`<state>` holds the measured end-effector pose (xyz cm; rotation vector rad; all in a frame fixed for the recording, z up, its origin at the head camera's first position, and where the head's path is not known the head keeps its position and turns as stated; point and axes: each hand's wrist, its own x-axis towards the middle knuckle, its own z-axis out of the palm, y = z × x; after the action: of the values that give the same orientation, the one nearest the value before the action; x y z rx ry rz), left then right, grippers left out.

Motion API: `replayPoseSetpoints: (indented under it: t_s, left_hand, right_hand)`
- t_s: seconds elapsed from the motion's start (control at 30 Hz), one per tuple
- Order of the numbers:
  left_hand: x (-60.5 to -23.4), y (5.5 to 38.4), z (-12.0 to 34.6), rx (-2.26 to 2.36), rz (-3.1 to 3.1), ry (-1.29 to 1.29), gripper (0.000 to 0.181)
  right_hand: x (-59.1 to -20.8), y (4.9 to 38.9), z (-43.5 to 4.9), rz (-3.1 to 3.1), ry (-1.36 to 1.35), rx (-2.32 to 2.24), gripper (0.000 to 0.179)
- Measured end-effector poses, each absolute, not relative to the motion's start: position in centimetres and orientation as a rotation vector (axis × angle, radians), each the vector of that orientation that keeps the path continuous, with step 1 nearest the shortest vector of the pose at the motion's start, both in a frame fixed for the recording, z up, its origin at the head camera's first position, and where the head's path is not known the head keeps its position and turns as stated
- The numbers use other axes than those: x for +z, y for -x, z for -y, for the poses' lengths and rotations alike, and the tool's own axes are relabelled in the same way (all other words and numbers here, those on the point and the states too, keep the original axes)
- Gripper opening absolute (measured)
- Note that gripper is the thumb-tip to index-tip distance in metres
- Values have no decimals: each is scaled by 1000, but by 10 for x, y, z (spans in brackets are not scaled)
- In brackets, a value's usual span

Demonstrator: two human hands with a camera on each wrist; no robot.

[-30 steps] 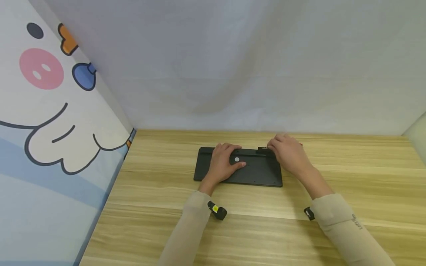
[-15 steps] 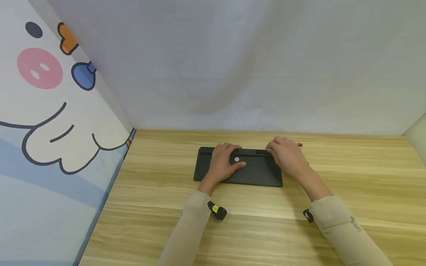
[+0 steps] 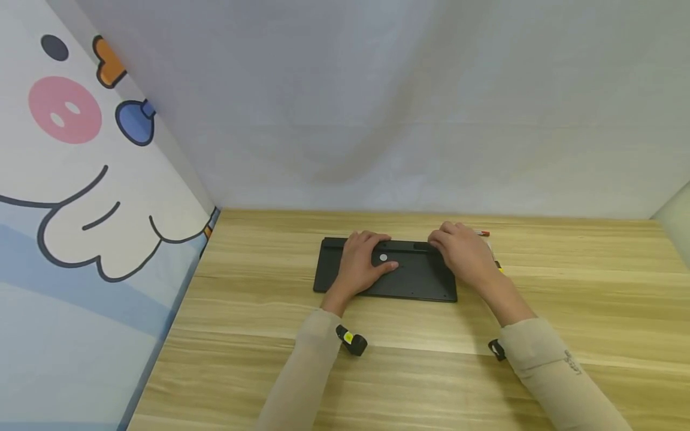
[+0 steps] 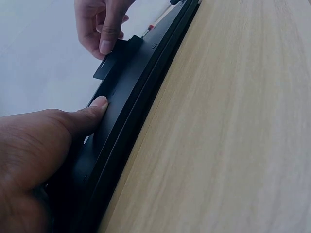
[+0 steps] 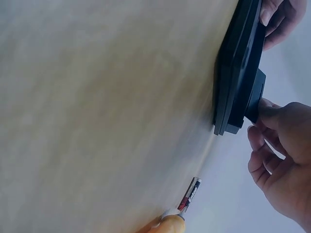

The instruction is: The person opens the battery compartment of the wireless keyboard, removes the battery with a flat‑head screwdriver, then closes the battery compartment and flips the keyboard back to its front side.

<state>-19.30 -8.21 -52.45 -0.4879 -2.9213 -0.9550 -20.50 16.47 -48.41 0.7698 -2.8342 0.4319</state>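
Note:
A black keyboard (image 3: 415,281) lies underside up on the wooden table. My left hand (image 3: 358,263) holds it, fingers over the far edge and thumb across the underside. At the far right part of the keyboard, my right hand (image 3: 463,251) pinches a small flat black battery cover (image 4: 116,58) between thumb and fingers. Both wrist views show the cover (image 5: 256,94) tilted up from the underside, touching or very close to it. In the head view the right fingers hide most of it, beside a dark recess (image 3: 422,246).
A battery (image 5: 189,194) with a red band lies beyond the right hand. Near it is an orange-yellow handled object (image 5: 170,224), mostly cut off by the frame. A pale curtain (image 3: 377,120) hangs behind the table's far edge (image 3: 269,211); a cartoon-printed cloth (image 3: 81,239) stands at the left.
My right hand has shifted slightly left and toward me, and the cover that showed above the keyboard's far edge is now lower. More of the battery shows. My left hand keeps its place.

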Motion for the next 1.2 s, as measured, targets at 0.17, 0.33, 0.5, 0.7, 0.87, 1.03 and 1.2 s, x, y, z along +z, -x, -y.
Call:
replayPoseSetpoints:
  t_s: [0.17, 0.33, 0.5, 0.7, 0.87, 1.03, 1.2]
  left_hand:
    - [-525, 191, 83, -956, 2924, 496, 60]
    - [-525, 190, 84, -959, 2924, 505, 60]
    - [-524, 189, 84, -969, 2924, 510, 59]
    - [-524, 189, 85, -969, 2921, 514, 59]
    - [-526, 191, 83, -959, 2929, 498, 59]
    - [-527, 194, 83, -953, 2930, 497, 59]
    - [-527, 195, 82, -956, 2930, 491, 59]
  right_hand:
    - [-485, 201, -163, 2861, -742, 435, 20]
    - [-487, 201, -163, 2872, -744, 420, 17]
    - [-488, 201, -164, 2881, -755, 419, 16]
    - [-489, 201, -163, 2883, -752, 441, 15]
    - [-490, 204, -165, 2860, -771, 472, 13]
    - [-491, 206, -166, 2866, -777, 489, 14]
    - [-492, 209, -167, 2876, -787, 501, 15]
